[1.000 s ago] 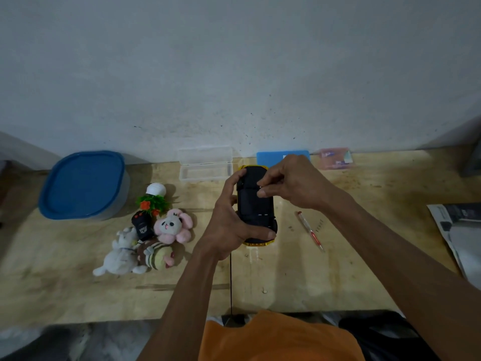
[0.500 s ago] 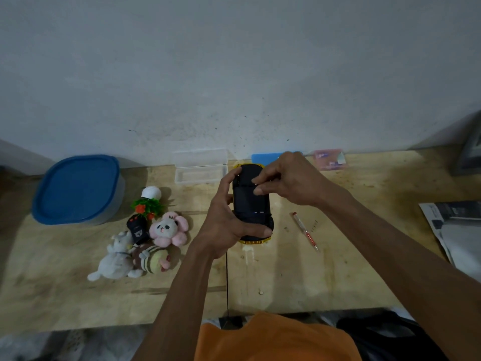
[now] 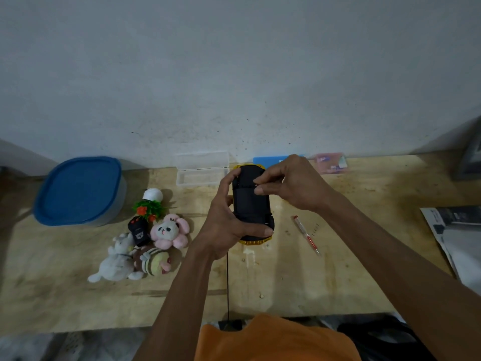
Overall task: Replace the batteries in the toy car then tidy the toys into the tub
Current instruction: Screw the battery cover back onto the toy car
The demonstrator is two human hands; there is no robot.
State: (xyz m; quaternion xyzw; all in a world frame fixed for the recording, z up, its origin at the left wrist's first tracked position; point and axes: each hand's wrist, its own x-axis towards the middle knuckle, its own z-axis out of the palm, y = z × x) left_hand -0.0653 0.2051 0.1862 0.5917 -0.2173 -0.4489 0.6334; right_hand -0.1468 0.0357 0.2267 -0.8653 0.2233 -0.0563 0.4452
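From my head camera, my left hand (image 3: 223, 225) grips the upturned yellow toy car with the black plastic underside (image 3: 250, 204), held above the pale wooden table (image 3: 312, 277), while my right hand (image 3: 291, 185) pinches at the car's underside near its far end, though what my fingertips hold is too small to tell. Left of the car lie a heap of small plush toys (image 3: 145, 246) and, farther left, the translucent tub with the blue lid (image 3: 79, 190); behind the car sits a clear plastic box (image 3: 201, 169), and right of it a red-and-white pen (image 3: 306, 235).
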